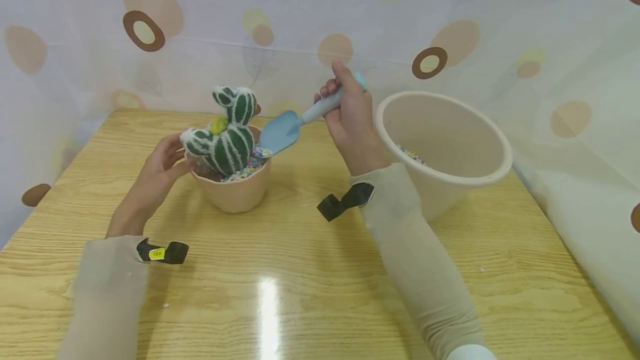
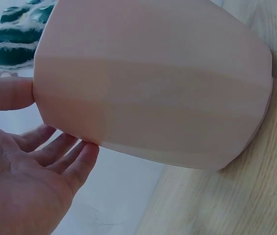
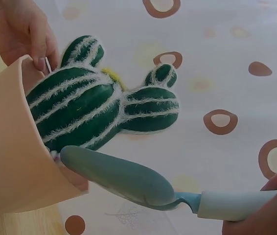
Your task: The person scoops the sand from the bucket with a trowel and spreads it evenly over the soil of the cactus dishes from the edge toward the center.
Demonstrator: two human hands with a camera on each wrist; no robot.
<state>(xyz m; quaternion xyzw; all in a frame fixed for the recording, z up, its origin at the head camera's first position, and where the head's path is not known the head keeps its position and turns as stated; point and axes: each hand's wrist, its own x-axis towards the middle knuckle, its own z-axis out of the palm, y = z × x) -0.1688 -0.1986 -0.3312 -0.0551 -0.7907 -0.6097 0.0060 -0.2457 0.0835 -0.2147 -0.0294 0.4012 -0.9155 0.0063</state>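
A green cactus (image 1: 231,149) with white fuzzy ribs and a yellow flower stands in a peach flower pot (image 1: 235,196), with colourful pebbles (image 1: 248,171) about its base. My left hand (image 1: 159,174) holds the pot at its left rim; the left wrist view has the thumb at the rim and the fingers (image 2: 82,166) against the outer wall. My right hand (image 1: 350,115) grips the pale handle of a blue trowel (image 1: 281,132), its blade slanting down with the tip at the pot's right rim, over the pebbles. In the right wrist view the trowel's blade (image 3: 124,176) overlaps the pot's mouth.
A large cream bucket (image 1: 450,182) stands right of my right forearm, with some colourful pebbles (image 1: 411,154) inside. Both pots rest on a wooden table (image 1: 300,249). Behind it hangs a white cloth (image 1: 300,10) with brown and yellow rings.
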